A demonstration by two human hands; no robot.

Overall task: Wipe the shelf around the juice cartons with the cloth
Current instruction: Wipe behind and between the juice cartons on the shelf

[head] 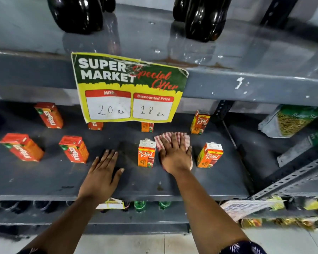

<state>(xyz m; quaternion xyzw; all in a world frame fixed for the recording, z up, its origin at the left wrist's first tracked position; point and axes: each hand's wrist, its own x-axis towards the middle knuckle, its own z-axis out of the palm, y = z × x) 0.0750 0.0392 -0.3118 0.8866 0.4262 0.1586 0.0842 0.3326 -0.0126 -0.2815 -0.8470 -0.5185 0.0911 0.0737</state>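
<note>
The right hand (pixel 175 156) lies flat with its fingers spread on the striped cloth (pixel 170 139), pressing it onto the grey shelf (pixel 50 180) between two upright Real cartons: one (pixel 146 154) touching the cloth's left side, the other (pixel 209 155) near its right, toward the shelf's right edge. The left hand (pixel 104 171) rests palm down on bare shelf near the front edge, fingers slightly apart, holding nothing. Orange Maaza cartons (pixel 74 151) stand toward the left edge, more cartons along the back. A yellow price sign (pixel 128 88) hangs from the shelf above.
</note>
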